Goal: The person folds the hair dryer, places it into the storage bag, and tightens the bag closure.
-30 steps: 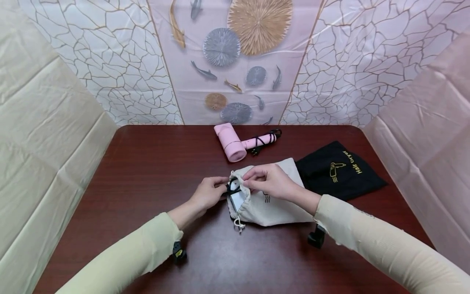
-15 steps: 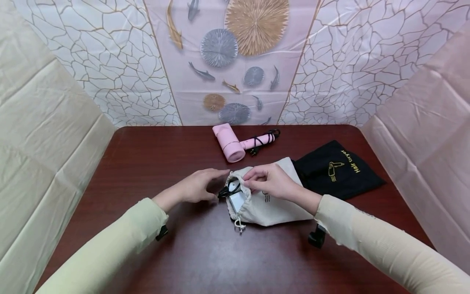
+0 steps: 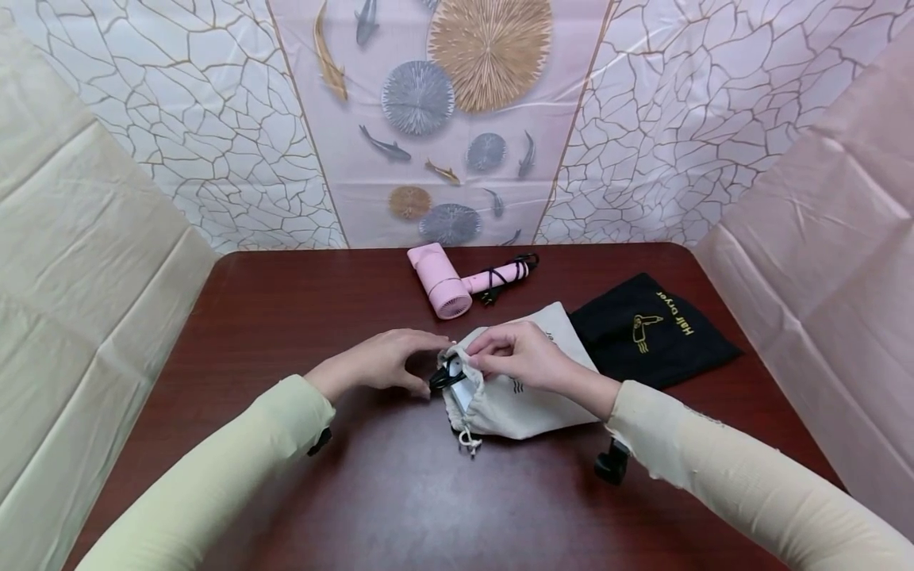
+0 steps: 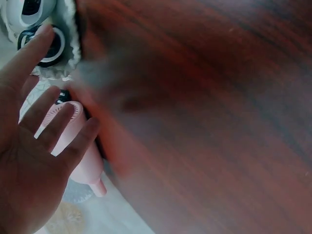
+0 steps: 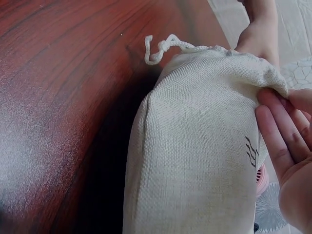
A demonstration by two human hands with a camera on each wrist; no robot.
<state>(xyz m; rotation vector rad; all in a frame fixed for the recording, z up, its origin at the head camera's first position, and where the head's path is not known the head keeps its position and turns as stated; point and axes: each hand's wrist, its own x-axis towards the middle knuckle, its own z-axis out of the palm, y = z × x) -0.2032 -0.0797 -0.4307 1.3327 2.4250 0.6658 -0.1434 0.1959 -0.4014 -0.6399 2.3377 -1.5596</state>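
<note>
head: right hand (image 3: 524, 357) is pinching the drawstring bag (image 3: 531, 408) beneath it | left wrist: left hand (image 4: 34, 170) is hovering relaxed, gripping nothing, beside the black cord (image 3: 444, 377) | right wrist: right hand is gripping the bag's rim (image 5: 272, 73); stretching it wide likely prevents snagging

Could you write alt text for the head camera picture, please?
A person's right hand pinches the mouth of a cream drawstring bag, a white object and black cord showing at its opening, the left hand close by. Beyond lie a pink hair dryer and, to the right, a black cloth lettered Hair Dryer.
</note>
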